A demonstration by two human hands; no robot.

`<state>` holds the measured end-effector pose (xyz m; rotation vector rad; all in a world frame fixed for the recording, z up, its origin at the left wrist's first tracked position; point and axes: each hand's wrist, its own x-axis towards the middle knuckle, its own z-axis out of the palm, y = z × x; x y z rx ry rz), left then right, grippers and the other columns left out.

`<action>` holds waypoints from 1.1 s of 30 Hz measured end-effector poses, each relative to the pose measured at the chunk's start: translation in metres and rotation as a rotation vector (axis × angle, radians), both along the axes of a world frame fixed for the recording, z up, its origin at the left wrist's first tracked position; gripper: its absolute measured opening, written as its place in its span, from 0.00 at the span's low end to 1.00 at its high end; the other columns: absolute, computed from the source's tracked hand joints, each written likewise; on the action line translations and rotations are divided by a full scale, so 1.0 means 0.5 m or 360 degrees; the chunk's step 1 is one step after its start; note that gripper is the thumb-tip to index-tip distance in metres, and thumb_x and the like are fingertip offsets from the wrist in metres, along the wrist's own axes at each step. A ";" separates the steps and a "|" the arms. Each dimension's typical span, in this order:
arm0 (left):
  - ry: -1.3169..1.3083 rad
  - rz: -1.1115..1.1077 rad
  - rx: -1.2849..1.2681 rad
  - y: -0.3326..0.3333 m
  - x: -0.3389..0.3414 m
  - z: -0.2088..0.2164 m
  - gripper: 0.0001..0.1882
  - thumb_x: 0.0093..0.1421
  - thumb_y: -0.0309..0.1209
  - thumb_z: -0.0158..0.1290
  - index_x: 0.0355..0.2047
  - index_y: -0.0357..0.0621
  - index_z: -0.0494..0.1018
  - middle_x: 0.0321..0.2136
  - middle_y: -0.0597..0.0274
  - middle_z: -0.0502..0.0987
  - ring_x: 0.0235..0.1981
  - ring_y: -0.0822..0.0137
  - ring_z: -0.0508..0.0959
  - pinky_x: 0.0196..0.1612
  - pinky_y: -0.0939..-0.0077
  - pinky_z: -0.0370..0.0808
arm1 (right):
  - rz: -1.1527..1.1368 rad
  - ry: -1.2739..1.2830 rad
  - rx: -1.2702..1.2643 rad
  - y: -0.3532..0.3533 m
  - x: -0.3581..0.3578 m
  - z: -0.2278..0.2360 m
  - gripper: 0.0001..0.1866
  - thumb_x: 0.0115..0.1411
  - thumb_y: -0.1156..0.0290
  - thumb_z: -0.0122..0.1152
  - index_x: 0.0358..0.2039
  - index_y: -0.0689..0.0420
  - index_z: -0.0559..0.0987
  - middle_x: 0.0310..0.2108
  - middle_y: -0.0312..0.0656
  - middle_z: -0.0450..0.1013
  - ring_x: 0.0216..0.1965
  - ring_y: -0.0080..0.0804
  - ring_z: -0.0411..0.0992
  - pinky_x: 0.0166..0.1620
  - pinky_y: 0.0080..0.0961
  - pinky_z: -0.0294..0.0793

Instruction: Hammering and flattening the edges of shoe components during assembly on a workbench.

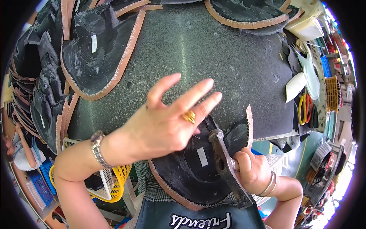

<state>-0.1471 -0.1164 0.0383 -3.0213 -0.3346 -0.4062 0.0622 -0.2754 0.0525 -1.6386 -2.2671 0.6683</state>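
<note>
My left hand point(164, 122) is raised over the near edge of the dark speckled worktop point(183, 49), fingers spread and holding nothing. Below it a black curved shoe-upper-like piece point(179, 173) with a tan stitched edge and a small white label leans across the edge, down to my lap. My right hand point(254, 173) is wrapped round the handle of a hammer point(222, 162). Its long worn metal head lies over or just above the right part of the black piece; whether they touch, I cannot tell. My left hand hides the upper part of the piece.
Similar tan-edged pieces lie at the left point(99, 53) and far right point(248, 13), with more stacked at far left point(45, 76). Yellow-handled scissors point(302, 108) and a white rounded object point(296, 87) sit at the right edge. A yellow basket point(120, 183) stands below left. Another person point(26, 152) is at far left.
</note>
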 end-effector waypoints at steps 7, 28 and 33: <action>-0.0167 -0.0106 -0.0444 0.030 -0.029 0.005 0.19 0.39 0.46 0.62 0.32 0.57 0.78 0.44 0.69 0.72 0.54 0.55 0.60 0.53 0.51 0.51 | -0.0004 0.0051 -0.0048 -0.008 0.006 -0.011 0.19 0.39 0.75 0.64 0.34 0.61 0.68 0.22 0.40 0.63 0.17 0.35 0.69 0.16 0.29 0.68; -0.0238 0.0670 -0.0624 -0.058 -0.025 0.049 0.38 0.43 0.61 0.56 0.49 0.50 0.70 0.56 0.51 0.61 0.58 0.50 0.54 0.55 0.49 0.49 | -0.0076 0.0037 0.0068 -0.018 0.000 -0.025 0.17 0.41 0.76 0.63 0.32 0.60 0.69 0.21 0.41 0.64 0.16 0.36 0.68 0.16 0.29 0.67; -0.0130 0.0810 -0.1000 -0.044 -0.042 -0.022 0.64 0.36 0.45 0.70 0.66 0.48 0.40 0.59 0.46 0.50 0.59 0.45 0.52 0.59 0.48 0.46 | -0.0122 0.0064 0.0105 -0.009 0.000 -0.031 0.14 0.45 0.74 0.63 0.31 0.61 0.69 0.21 0.42 0.64 0.15 0.38 0.67 0.16 0.30 0.67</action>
